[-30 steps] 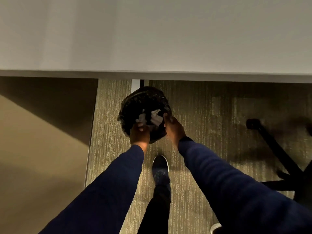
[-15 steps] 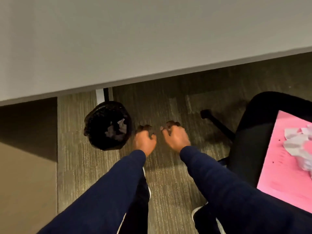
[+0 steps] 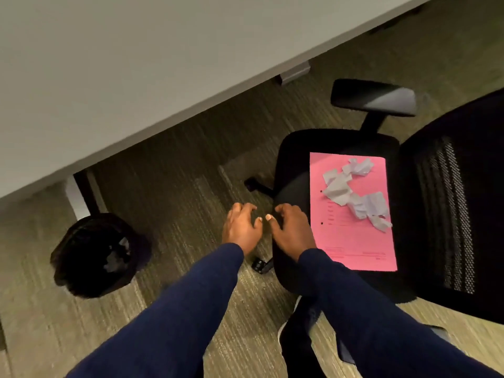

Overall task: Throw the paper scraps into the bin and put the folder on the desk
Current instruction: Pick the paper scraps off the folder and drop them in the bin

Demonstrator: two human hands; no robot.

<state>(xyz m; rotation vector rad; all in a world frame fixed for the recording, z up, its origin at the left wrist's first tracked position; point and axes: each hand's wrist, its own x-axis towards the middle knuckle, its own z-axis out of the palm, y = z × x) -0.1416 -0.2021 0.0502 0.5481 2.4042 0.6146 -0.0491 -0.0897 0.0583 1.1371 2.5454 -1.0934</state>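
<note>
Both my hands hang empty over the carpet, fingers loosely curled and holding nothing; my left hand (image 3: 241, 227) sits beside my right hand (image 3: 290, 230), thumbs nearly meeting. The paper scraps (image 3: 354, 193) lie off to my right, heaped on the upper half of the pink folder (image 3: 354, 241), which lies flat on the seat of the black chair (image 3: 294, 165); the folder's long axis runs away from me, roughly in line with my forearms. My right hand is plainly the nearer, just beside the folder's left edge, while my left would have to cross over. The bin (image 3: 92, 255) stands on the floor well to my left, with pale scraps in it, just by the leg of the surface (image 3: 136, 64). So I judge the next reach goes rightward and a little forward, right hand leading; the carry then swings back left to the bin; the folder goes up last.
</note>
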